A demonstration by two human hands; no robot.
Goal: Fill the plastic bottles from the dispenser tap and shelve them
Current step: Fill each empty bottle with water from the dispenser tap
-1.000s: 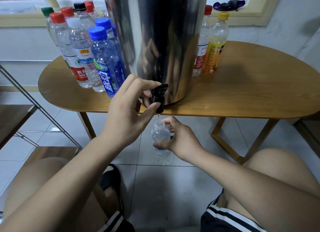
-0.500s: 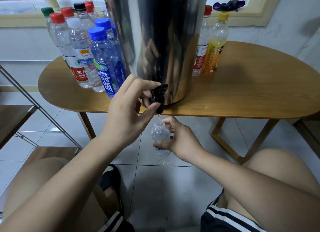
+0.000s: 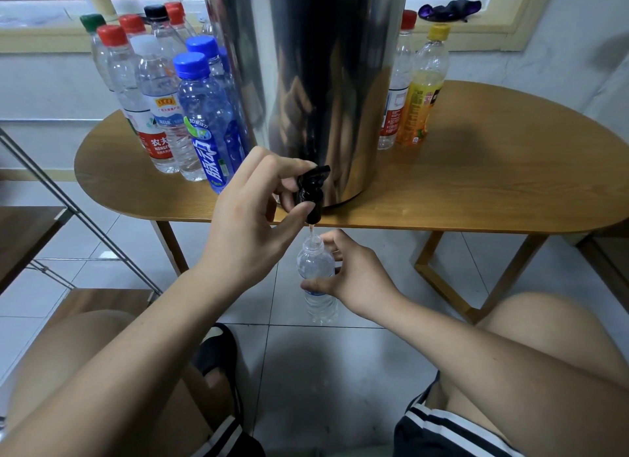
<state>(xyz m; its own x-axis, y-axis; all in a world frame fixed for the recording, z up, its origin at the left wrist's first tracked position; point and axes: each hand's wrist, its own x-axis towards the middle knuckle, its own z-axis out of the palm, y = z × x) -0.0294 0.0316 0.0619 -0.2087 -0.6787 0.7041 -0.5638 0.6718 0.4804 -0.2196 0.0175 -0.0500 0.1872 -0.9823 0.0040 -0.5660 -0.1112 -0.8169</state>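
Our left hand [image 3: 252,231] pinches the black tap [image 3: 311,192] so water runs. Our right hand [image 3: 354,283] curls its fingers round the uncapped bottle [image 3: 315,279], centring its mouth under the spout, below the tabletop [image 3: 493,170] edge.

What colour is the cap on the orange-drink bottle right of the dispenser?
Yellow: the orange-drink bottle has a yellow cap, clearest in the head view.

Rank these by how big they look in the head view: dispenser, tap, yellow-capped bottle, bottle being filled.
1. Dispenser, cropped at the top.
2. Yellow-capped bottle.
3. Bottle being filled, foreshortened from above, so its rank against the yellow-capped one is unsure.
4. Tap.
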